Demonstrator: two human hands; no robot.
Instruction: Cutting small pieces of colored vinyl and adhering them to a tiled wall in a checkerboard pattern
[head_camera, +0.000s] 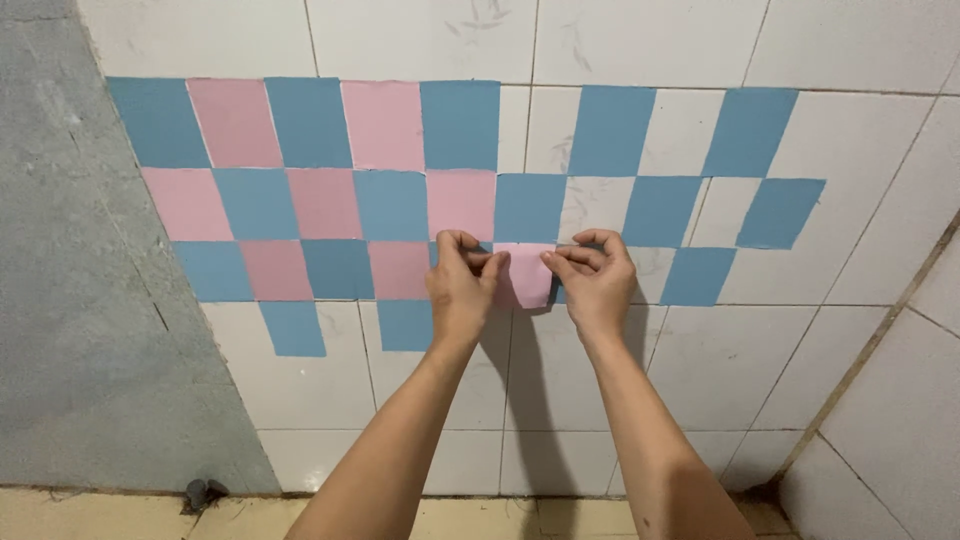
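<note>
On tiled wall (700, 380) | left hand (462, 285), right hand (597, 280) pinch pink sheet (527, 272) | blue squares (528, 207) around

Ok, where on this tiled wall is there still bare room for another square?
Bare white gaps sit between the blue squares on the right. Left of the pink square held by the left hand and right hand, pink and blue pieces are packed edge to edge.

The white tiled wall (640, 380) carries a checkerboard of blue squares (459, 125) and pink squares (235, 122) (stuck flat, edges touching).
</note>
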